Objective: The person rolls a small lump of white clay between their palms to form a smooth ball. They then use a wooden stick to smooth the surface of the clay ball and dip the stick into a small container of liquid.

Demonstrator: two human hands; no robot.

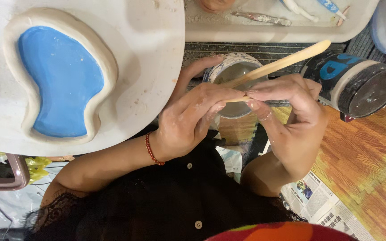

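My left hand [193, 118] and my right hand [291, 116] meet at the fingertips over a small patterned cup of cloudy water [234, 73]. Both pinch the lower end of a long wooden modelling tool [282, 62], which slants up to the right. A red thread bracelet circles my left wrist. Clay slip coats the fingers. To the left, a round white board [148, 53] carries a clay dish with a thick white rim and a blue inside [61, 78].
A white jar with a black lid [358, 82] lies on its side at right. A white tray [282, 31] with small tools sits at the top. Newspaper [322, 205] and a striped orange mat [371, 165] cover the floor at right.
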